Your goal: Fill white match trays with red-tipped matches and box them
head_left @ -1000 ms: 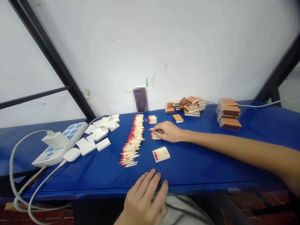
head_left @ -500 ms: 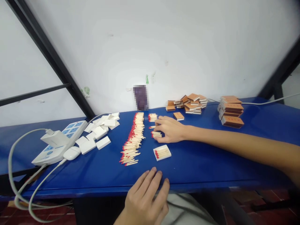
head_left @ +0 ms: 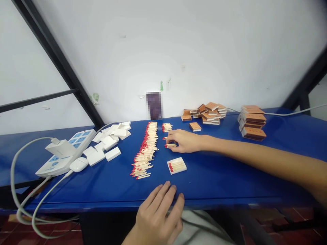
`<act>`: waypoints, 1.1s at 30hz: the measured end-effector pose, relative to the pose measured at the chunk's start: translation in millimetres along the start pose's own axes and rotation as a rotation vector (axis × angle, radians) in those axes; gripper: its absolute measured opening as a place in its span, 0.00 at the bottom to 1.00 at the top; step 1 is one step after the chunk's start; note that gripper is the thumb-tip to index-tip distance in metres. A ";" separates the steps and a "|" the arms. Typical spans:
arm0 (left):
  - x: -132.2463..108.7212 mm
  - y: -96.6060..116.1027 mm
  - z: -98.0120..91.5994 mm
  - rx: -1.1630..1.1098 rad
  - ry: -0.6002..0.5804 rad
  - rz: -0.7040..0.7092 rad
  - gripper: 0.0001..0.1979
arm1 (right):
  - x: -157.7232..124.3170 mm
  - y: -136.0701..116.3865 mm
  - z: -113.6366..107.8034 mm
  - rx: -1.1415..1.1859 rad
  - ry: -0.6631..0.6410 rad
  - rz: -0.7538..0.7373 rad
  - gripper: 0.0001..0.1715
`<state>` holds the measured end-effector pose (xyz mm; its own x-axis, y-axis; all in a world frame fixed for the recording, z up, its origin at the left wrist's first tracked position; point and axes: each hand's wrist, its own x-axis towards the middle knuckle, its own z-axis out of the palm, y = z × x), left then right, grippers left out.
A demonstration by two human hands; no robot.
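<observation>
My right hand is low over the blue table, fingers curled and closed round some red-headed matches; the fingers partly hide them. A small bunch of matches lies just beyond that hand. To its left runs a long row of many matches, heads facing left. Nearer me sits a white matchbox tray with several matches inside. My left hand rests at the table's front edge, palm down, fingers stretched out and holding nothing.
White matchbox trays are heaped at left, beside a power strip with a charger, cables and a white earphone case. Brown matchbox sleeves lie piled behind my right hand, one sleeve apart; more are stacked at right.
My right hand's fingers have drawn closer together round the matches, and fewer of these show. My left hand has stayed almost where it was. The view has shifted slightly.
</observation>
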<state>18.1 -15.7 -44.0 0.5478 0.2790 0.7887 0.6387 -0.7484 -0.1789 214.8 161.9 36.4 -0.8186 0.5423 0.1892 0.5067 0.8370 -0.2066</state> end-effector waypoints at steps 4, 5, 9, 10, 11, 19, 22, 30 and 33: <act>0.8 -0.3 0.1 -0.002 0.008 -0.002 0.18 | 0.7 -1.7 -3.3 0.003 -0.027 -0.041 0.08; 0.8 -0.4 -0.1 -0.003 0.008 -0.001 0.18 | 0.7 -2.6 -4.8 -0.004 -0.036 -0.049 0.08; 0.3 -0.5 -1.1 -0.007 -0.001 0.003 0.18 | -1.1 -7.4 -14.2 -0.044 -0.090 -0.051 0.09; 0.0 -0.5 -1.3 -0.007 -0.006 0.004 0.18 | -2.0 -8.8 -17.0 -0.056 -0.109 -0.041 0.08; -0.2 -0.4 -1.3 -0.006 -0.009 0.007 0.18 | -2.9 -10.3 -19.8 -0.069 -0.129 -0.028 0.08; 0.7 -0.7 -1.1 -0.002 -0.002 0.006 0.18 | -6.9 -15.2 -31.9 -0.136 -0.250 0.068 0.07; 2.3 -0.9 -2.2 0.004 -0.007 0.004 0.18 | -7.3 -16.6 -33.3 -0.155 -0.272 0.096 0.07; -0.5 -1.2 -1.5 0.001 -0.005 0.010 0.18 | -8.6 -21.7 -37.0 -0.208 -0.300 0.139 0.04; -0.8 -0.8 -1.2 -0.006 -0.009 0.006 0.18 | -8.6 -19.8 -36.5 -0.229 -0.314 0.143 0.04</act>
<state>16.5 -16.0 -43.8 0.5562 0.2801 0.7824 0.6325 -0.7534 -0.1800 221.7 143.3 73.9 -0.7605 0.6351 -0.1352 0.6392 0.7689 0.0162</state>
